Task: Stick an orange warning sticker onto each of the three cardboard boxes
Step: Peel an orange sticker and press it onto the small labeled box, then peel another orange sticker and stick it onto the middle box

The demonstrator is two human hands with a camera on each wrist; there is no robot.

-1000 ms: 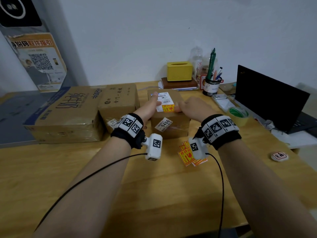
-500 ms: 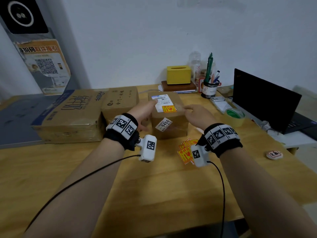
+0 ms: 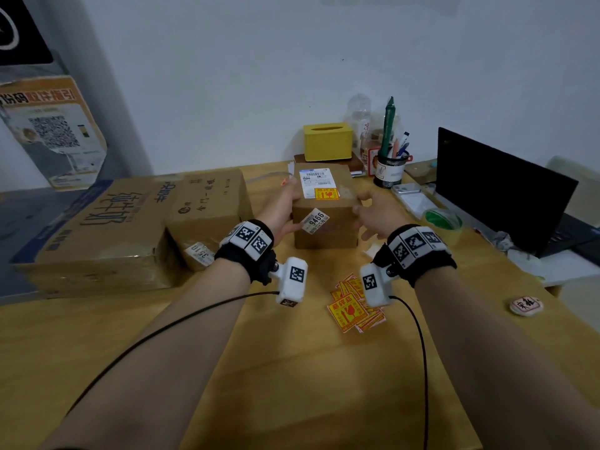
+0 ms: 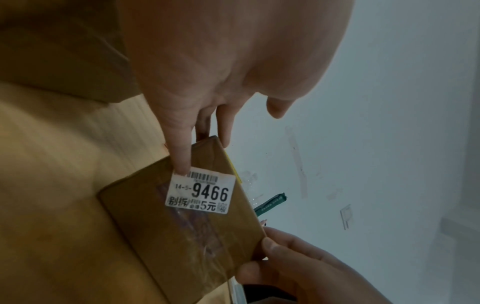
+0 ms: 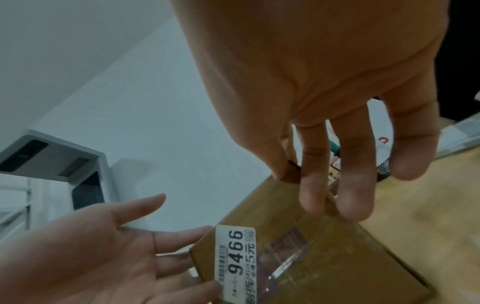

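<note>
Currently the small box (image 3: pixel 324 219) sits at 12 o'clock on the desk (image 3: pixel 292 368), orange sticker (image 3: pixel 326 193) already on top. Left hand (image 3: pixel 282 209) rests against its 9 o'clock side, fingers straight; right hand (image 3: pixel 378 216) flanks 3 o'clock, fingers spread, probably to reposition it. Spare stickers (image 3: pixel 352 308) lie at 6 o'clock, near for the next box.

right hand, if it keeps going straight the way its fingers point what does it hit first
Probably the small box: the right hand is open beside its right side, fingers already at or near that face. Whether they touch is unclear. Past the box stands the pen cup.
</note>
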